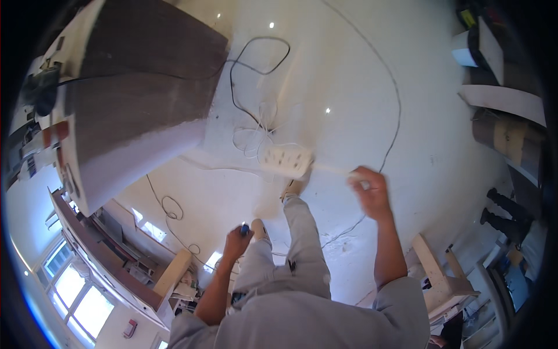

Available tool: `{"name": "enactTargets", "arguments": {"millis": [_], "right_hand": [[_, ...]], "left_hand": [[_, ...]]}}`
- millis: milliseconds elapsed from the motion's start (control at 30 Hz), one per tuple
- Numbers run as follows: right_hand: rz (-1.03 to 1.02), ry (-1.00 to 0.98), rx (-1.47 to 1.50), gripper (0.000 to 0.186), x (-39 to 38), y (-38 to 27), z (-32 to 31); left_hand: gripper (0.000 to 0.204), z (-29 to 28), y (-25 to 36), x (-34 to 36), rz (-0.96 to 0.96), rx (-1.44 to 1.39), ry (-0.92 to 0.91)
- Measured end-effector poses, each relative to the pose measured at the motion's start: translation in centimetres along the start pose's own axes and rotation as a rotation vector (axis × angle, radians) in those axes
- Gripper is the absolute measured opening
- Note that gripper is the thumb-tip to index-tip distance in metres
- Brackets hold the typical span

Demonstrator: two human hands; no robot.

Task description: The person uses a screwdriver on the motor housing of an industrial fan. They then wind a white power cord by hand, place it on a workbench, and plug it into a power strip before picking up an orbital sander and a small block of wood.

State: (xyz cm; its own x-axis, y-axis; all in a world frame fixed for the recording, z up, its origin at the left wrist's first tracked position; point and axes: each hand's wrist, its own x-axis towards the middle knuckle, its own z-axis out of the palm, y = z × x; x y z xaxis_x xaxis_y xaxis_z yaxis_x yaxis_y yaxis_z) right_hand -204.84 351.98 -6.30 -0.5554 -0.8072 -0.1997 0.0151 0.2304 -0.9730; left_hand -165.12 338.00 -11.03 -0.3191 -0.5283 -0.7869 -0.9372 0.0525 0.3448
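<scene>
A white power strip [285, 161] with several dark sockets shows blurred in front of my feet. From its right end a pale cord [331, 169] stretches to my right hand [370, 189], whose fingers are closed around it. I cannot tell whether the strip hangs in the air or touches the floor. Low in front of my left thigh, my left hand [237, 241] grips a small dark blue object [244, 228] with a bright tip, its kind unclear. Loose white cable loops [251, 138] lie beyond the strip, beside a black cable [233, 87].
A large brown-topped cabinet [151, 64] stands at the far left. A long dark cable [395, 104] curves across the pale floor on the right. Wooden furniture pieces [436, 267] stand at my right, a workbench [110, 256] at my left. Another person's legs [511, 212] show at the right edge.
</scene>
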Motion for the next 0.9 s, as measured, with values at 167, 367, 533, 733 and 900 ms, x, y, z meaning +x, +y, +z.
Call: {"name": "enactTargets", "arguments": {"millis": [167, 367, 533, 733, 900], "right_hand": [[-0.271, 0.610, 0.054, 0.025, 3.2, -21.7, -12.2], [-0.305, 0.548, -0.272, 0.031, 9.2, -38.7, -17.5], [-0.128, 0.381, -0.252, 0.031, 18.7, -37.7, -19.1], [-0.036, -0.080, -0.108, 0.020, 30.1, -29.5, -12.8], [-0.073, -0.320, -0.264, 0.017, 37.6, -27.6, -3.7]], "left_hand": [[0.029, -5.7, 15.3, 0.4, 0.220, -0.050, 0.112], [0.029, -12.8, 23.1, 1.5, 0.427, -0.102, 0.306], [0.034, -16.5, 26.8, 9.3, 0.448, -0.186, 0.331], [0.041, -23.1, 41.5, 13.9, 0.297, -0.619, -0.058], [0.050, -30.9, 48.9, 17.0, 0.424, -1.612, -0.365]]}}
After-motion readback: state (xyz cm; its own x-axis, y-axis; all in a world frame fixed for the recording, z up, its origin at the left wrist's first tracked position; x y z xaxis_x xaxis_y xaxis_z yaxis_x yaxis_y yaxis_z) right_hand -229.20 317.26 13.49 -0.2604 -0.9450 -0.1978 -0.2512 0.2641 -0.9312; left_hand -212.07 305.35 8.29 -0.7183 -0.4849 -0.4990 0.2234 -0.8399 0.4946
